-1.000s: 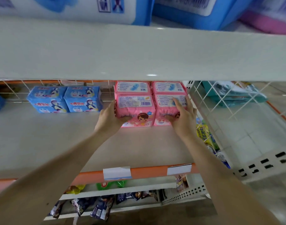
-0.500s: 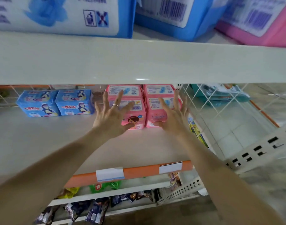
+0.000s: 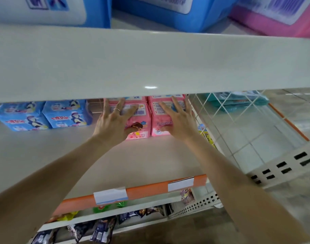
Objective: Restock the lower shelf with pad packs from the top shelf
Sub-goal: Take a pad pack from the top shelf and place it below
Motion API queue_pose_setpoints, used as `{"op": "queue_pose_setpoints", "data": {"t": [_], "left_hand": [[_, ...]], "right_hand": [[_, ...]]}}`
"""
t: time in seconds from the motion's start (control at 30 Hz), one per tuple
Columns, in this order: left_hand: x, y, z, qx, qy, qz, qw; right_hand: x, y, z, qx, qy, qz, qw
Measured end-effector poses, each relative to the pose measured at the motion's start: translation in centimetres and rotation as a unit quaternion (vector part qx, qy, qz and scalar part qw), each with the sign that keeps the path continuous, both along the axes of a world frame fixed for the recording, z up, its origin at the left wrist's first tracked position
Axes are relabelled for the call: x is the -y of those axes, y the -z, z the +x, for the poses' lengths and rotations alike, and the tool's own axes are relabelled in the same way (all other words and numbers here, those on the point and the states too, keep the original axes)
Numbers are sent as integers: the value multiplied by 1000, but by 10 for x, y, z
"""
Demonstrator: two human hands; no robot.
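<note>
Left hand (image 3: 113,122) and right hand (image 3: 179,120) were both released, fingers straight and spread, laid flat on the front pink packs (image 3: 143,120), one hand per pack. Half a second earlier they hovered spread just short of the packs, and a second earlier they gripped the packs' sides. The pink packs sat unmoved at the back right of the lower shelf (image 3: 133,161), blue packs (image 3: 45,117) to their left.

Two pink pad packs (image 3: 141,128) side by side, upright at the lower shelf's (image 3: 115,164) back right, more pink behind them, two blue pad packs (image 3: 45,117) leftward, larger packs (image 3: 168,14) on the top shelf (image 3: 150,59)
</note>
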State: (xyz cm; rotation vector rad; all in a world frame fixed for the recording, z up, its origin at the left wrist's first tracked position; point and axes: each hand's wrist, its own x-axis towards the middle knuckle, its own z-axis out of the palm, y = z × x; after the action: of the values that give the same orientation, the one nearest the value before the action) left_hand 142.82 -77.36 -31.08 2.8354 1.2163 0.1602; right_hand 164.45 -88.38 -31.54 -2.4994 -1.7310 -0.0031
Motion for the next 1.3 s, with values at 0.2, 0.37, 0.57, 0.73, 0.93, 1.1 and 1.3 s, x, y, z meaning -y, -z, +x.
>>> {"op": "queue_pose_setpoints", "data": {"t": [0.2, 0.37, 0.57, 0.73, 0.93, 1.1, 1.3], "left_hand": [[2, -3, -3, -33, 1, 6, 999], [13, -8, -14, -29, 35, 47, 998], [31, -11, -31, 33, 91, 94, 991], [35, -16, -47, 55, 127, 109, 984], [28, -25, -77, 81, 160, 105, 978], [19, -21, -103, 111, 166, 91, 976], [50, -35, -119, 135, 142, 124, 973]], "right_hand": [[4, -2, -4, 18, 17, -22, 999], [20, -12, -20, 5, 41, -15, 999], [41, -22, -51, 40, 31, 56, 997], [52, -31, -84, 39, 35, 83, 995], [67, -40, -121, 43, 41, 120, 991], [80, -44, -146, 10, 63, 128, 990], [99, -56, -165, -34, 82, 156, 984]]}}
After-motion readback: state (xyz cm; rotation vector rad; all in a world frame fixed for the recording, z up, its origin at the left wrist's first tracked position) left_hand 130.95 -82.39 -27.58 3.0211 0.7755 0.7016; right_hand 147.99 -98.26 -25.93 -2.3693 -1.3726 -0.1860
